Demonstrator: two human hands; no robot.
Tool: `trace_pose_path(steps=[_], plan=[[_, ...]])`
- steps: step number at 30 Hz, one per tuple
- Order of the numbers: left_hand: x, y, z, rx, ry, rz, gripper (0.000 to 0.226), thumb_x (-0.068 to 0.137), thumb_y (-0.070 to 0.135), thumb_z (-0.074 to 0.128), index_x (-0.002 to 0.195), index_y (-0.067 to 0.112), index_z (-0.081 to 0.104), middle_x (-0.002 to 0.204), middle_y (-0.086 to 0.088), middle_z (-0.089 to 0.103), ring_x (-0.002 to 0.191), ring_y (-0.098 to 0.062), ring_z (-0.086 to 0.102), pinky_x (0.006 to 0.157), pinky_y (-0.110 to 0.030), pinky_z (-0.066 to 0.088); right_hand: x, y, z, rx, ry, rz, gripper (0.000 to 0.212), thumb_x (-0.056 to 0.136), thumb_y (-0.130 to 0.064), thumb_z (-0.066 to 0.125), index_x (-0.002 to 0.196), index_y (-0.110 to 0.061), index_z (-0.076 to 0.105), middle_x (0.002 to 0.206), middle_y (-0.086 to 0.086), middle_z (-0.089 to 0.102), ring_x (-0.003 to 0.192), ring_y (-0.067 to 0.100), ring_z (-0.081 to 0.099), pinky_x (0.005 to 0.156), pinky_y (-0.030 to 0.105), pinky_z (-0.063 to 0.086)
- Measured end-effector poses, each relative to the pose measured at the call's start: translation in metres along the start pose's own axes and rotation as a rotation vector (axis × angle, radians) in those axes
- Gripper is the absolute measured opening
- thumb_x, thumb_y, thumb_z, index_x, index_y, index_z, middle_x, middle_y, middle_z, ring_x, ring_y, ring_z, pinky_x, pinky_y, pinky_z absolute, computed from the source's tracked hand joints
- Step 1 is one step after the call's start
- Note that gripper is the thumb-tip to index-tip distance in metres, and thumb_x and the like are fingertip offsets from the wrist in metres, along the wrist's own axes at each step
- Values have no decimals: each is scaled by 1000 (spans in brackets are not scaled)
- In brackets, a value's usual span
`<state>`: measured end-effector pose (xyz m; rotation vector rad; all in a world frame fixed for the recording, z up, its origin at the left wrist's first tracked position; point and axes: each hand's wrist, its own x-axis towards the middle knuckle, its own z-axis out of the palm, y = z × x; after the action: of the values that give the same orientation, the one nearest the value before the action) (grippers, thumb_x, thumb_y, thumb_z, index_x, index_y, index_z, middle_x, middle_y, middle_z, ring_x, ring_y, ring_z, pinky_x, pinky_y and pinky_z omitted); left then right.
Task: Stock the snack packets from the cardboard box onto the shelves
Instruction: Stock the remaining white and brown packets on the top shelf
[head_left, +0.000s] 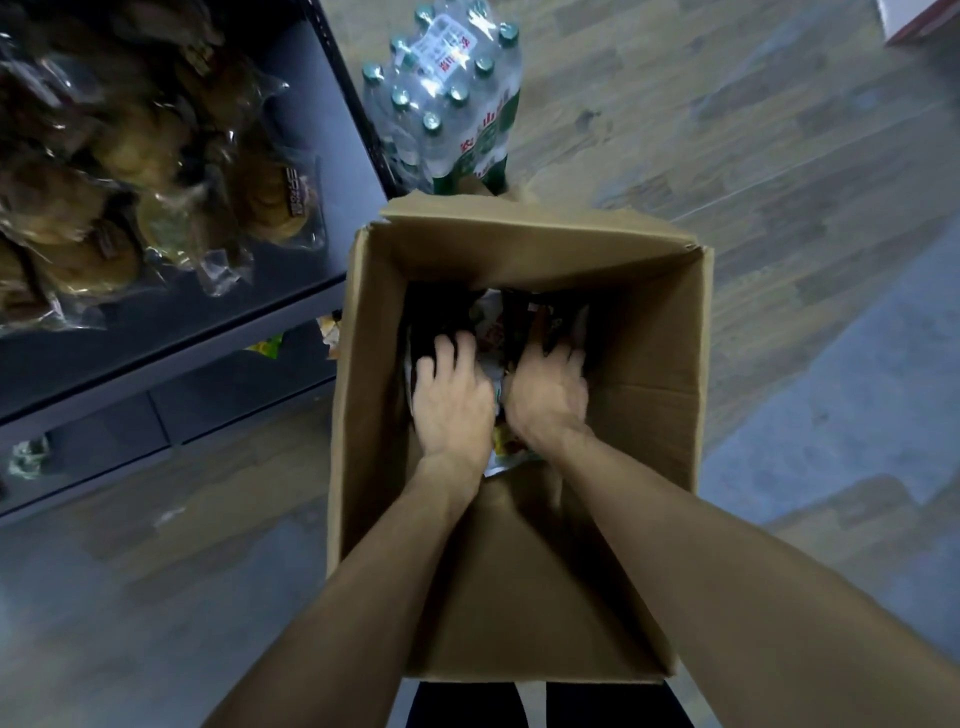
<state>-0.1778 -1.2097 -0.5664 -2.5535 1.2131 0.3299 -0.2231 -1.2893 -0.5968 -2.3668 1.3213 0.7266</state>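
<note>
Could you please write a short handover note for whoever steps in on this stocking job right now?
Left hand: deep in the cardboard box, fingers curled onto a dark snack packet; whether it grips firmly, I cannot tell.
Right hand: also in the box, fingers on another dark packet; grip likewise unclear.
Box: open on the floor, beside the shelf unit, with several packets at its bottom.
Shelf: already holds clear-wrapped baked goods.
A shrink-wrapped pack of water bottles stands behind the box.
Left: lift the packets out and place them on the shelves.

Dim, soft blur (edges bend outward).
</note>
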Motion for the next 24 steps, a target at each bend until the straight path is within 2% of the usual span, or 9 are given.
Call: trace_pose_path(steps=[2, 4, 6, 9, 11, 14, 18, 22, 24], plan=[[1, 7, 1, 15, -52, 90, 39, 94, 16, 45, 131, 12, 55, 146, -11, 29, 130, -32, 31, 95, -39, 32, 4, -3, 7, -26, -25, -20, 73, 97, -43, 28, 155, -6, 4, 148, 23, 34, 129, 38, 37, 110, 43, 28], [1, 8, 3, -3, -93, 122, 38, 94, 13, 46, 131, 10, 54, 142, -13, 34, 124, -31, 37, 94, -37, 35, 4, -4, 10, 50, -67, 9, 76, 98, -45, 29, 154, -5, -2, 145, 24, 36, 130, 38, 38, 110, 45, 31], [1, 5, 9, -44, -121, 49, 37, 93, 10, 48, 130, 8, 53, 134, -14, 43, 116, -29, 44, 93, -35, 40, 1, -6, 11, 95, -88, 31, 81, 99, -44, 38, 153, -6, -9, 148, 24, 31, 134, 37, 34, 113, 47, 28], [2, 8, 16, -162, -165, -114, 37, 91, 7, 50, 127, 5, 51, 124, -15, 48, 108, -27, 50, 89, -31, 44, 0, -10, 13, 122, -108, 38, 78, 100, -37, 40, 154, -10, -9, 151, 23, 27, 138, 35, 28, 116, 48, 22], [4, 14, 20, -219, -178, -166, 38, 90, 7, 49, 128, 4, 48, 122, -14, 48, 106, -26, 51, 87, -32, 45, 2, -10, 15, 121, -72, 22, 73, 101, -33, 41, 155, -13, -4, 149, 22, 29, 136, 34, 30, 113, 45, 26], [6, 19, 21, -256, -145, -219, 35, 90, 11, 46, 123, 5, 53, 118, -13, 52, 104, -27, 53, 80, -37, 47, 0, -7, 11, 50, -22, 13, 68, 101, -26, 40, 156, -16, 0, 143, 19, 35, 131, 31, 35, 101, 45, 38], [5, 11, 25, -228, -96, -298, 40, 86, 15, 28, 110, 10, 60, 108, -14, 56, 97, -29, 57, 71, -40, 49, -17, -12, 8, 42, -33, 9, 61, 101, -25, 37, 155, -19, 9, 141, 17, 37, 129, 31, 35, 93, 49, 40], [13, 4, 27, -209, -161, -331, 40, 85, 21, 34, 121, 14, 52, 111, -13, 53, 102, -28, 54, 76, -41, 49, -31, -17, 17, 45, -69, -2, 52, 103, -28, 37, 151, -20, 20, 144, 15, 34, 134, 28, 31, 93, 48, 40], [20, 6, 30, -223, -170, -345, 36, 90, 23, 49, 125, 14, 49, 112, -13, 51, 101, -27, 53, 73, -38, 50, -30, -15, 17, 53, -85, -7, 53, 102, -25, 37, 151, -21, 17, 148, 15, 27, 138, 28, 25, 94, 50, 39]])
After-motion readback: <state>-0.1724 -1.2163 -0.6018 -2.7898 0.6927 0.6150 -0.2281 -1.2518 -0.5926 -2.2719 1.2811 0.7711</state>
